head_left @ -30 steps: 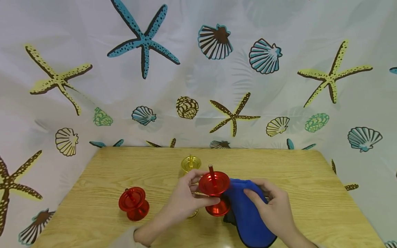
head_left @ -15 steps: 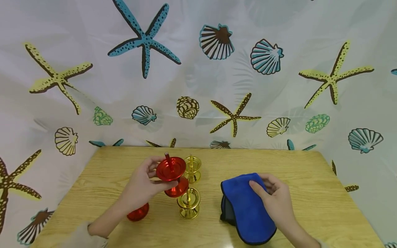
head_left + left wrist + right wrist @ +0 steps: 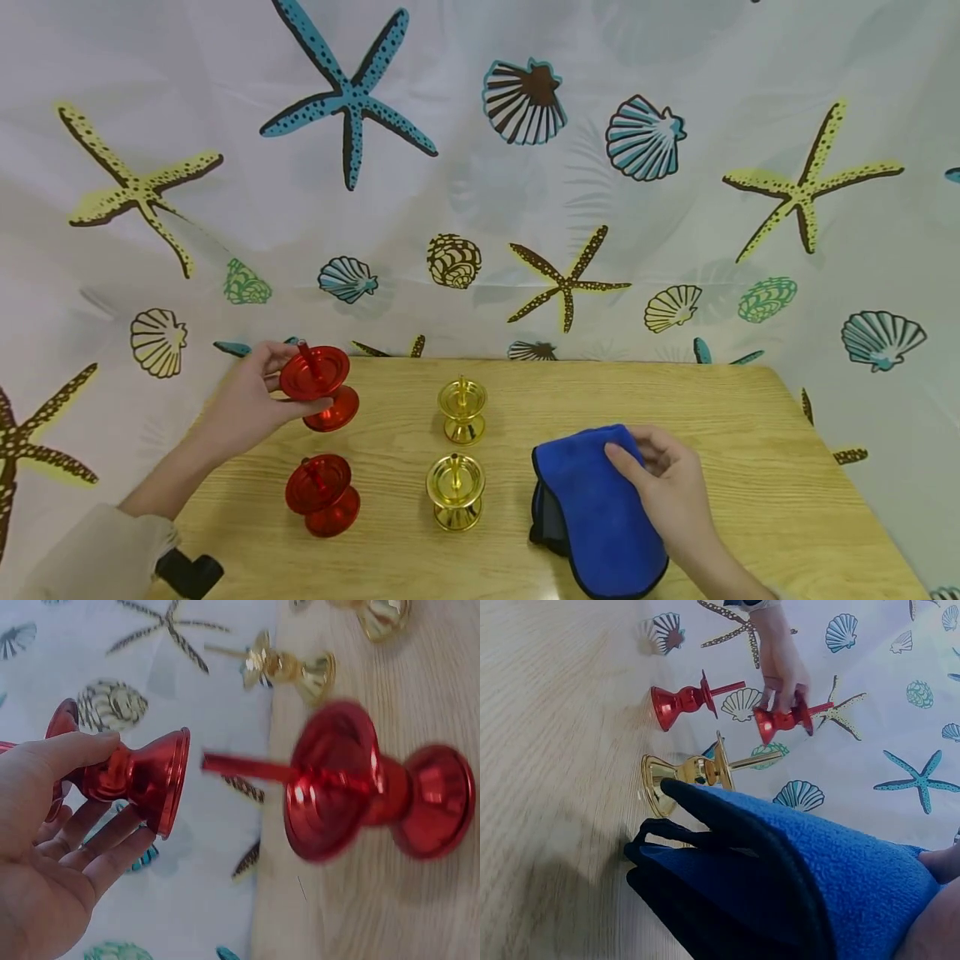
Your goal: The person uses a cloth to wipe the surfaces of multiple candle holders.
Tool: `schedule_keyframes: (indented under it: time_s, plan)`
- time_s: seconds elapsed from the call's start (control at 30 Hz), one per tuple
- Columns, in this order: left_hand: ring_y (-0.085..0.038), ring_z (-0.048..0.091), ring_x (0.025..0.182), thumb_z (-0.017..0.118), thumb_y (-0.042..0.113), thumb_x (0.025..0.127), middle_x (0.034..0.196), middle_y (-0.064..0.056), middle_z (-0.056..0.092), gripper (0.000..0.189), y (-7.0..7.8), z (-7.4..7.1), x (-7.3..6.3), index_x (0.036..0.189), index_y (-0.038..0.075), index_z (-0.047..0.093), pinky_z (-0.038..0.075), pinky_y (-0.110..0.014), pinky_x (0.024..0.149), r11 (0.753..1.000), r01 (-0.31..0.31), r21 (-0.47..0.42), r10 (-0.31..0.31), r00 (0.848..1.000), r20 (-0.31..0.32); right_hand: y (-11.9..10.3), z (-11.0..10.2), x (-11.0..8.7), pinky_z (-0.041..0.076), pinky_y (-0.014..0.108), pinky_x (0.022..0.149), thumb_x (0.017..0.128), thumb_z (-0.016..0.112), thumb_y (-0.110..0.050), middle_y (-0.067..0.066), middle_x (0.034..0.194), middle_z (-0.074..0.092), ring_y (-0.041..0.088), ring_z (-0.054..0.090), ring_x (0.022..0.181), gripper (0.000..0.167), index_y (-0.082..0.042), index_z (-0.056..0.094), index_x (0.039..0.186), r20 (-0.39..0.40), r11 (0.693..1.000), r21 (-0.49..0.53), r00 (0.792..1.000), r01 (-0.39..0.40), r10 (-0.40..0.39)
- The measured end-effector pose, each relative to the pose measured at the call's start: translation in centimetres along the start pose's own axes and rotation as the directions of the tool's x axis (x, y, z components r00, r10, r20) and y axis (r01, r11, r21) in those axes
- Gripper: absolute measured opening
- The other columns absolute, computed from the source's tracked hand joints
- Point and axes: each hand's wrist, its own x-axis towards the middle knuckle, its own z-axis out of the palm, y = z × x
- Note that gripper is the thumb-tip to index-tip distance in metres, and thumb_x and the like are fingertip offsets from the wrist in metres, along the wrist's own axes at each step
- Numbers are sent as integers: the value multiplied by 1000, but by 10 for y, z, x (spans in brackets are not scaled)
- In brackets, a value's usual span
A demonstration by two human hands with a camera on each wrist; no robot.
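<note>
My left hand (image 3: 251,408) grips a red metal candle holder (image 3: 318,379) by its narrow waist, thumb on the near side. It hangs upright above the table's back left, as the right wrist view shows its base off the wood. Nearer the front, a second red candle holder (image 3: 324,493) with a spike stands on the table. Two gold candle holders stand to the right, a back one (image 3: 462,408) and a front one (image 3: 456,492). In my right hand (image 3: 671,479), a folded blue cloth (image 3: 600,508) with black edging is pinched between thumb and fingers.
The wooden table (image 3: 750,467) reaches back to a hanging fabric backdrop (image 3: 480,167) printed with starfish and shells. A black wrist strap piece (image 3: 189,575) shows beside the left sleeve (image 3: 97,558).
My left hand has carried the red candle holder leftward and back, from beside the cloth past the gold ones. The right hand keeps the cloth in nearly the same place.
</note>
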Motion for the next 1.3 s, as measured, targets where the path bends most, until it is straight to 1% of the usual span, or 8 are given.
schedule_keyframes:
  time_s: [0.07,0.23,0.47,0.67,0.83,1.03,1.13,1.3]
  plan:
    - [-43,66,122,87,20,89,139,-30,59,78,-15,-1,4,142,-10,39,53,-8,82,1000,5,13,-4,1000,-13,0,0,-1,62,25,75,96,77,-10,-12,90,78,11,76,83,28,3,71,121,2,1000,5,1000,-14,14]
    - [-27,65,113,88,23,88,138,-27,57,82,-50,7,9,145,-8,38,56,-14,79,999,52,9,-52,998,-18,1,1,-3,62,26,77,97,76,-14,-11,94,78,12,76,86,31,1,71,124,9,997,26,997,-76,76]
    - [-42,62,119,88,27,88,139,-32,52,87,-80,21,13,147,-10,35,54,-19,74,989,146,-2,-146,989,0,4,0,-8,63,29,77,100,73,-18,-6,100,81,14,77,86,34,-1,68,129,37,972,86,976,-218,215]
    - [-40,62,115,87,26,88,138,-32,52,86,-100,35,14,147,-9,36,55,-22,74,984,173,-27,-173,985,18,13,0,-11,63,31,76,101,72,-21,-6,97,81,14,77,84,33,-4,68,129,81,932,169,947,-320,311]
    - [-37,63,113,88,25,87,138,-32,53,86,-108,47,18,146,-9,36,54,-21,77,983,180,-32,-179,983,26,27,-2,-9,62,30,76,101,72,-22,-6,95,80,13,76,83,29,-6,68,126,107,899,205,922,-388,373]
    - [-39,64,117,89,26,87,137,-32,57,84,-108,57,21,145,-8,38,55,-23,83,982,185,-26,-184,982,33,46,-11,-3,62,31,76,101,72,-27,-5,96,79,13,75,85,51,-1,57,142,85,884,159,898,-440,432]
    - [-38,66,117,89,26,86,137,-32,59,82,-107,61,22,143,-6,39,55,-23,84,982,185,-34,-184,982,31,54,-19,2,62,31,76,101,72,-30,-5,95,79,13,75,84,58,0,52,146,76,885,122,893,-449,443]
    - [-35,69,116,89,24,86,138,-31,62,80,-104,67,25,144,-4,41,55,-17,82,984,166,-57,-165,986,30,66,-32,10,62,32,73,102,71,-29,-5,92,78,14,75,80,56,2,53,145,66,893,65,895,-445,441]
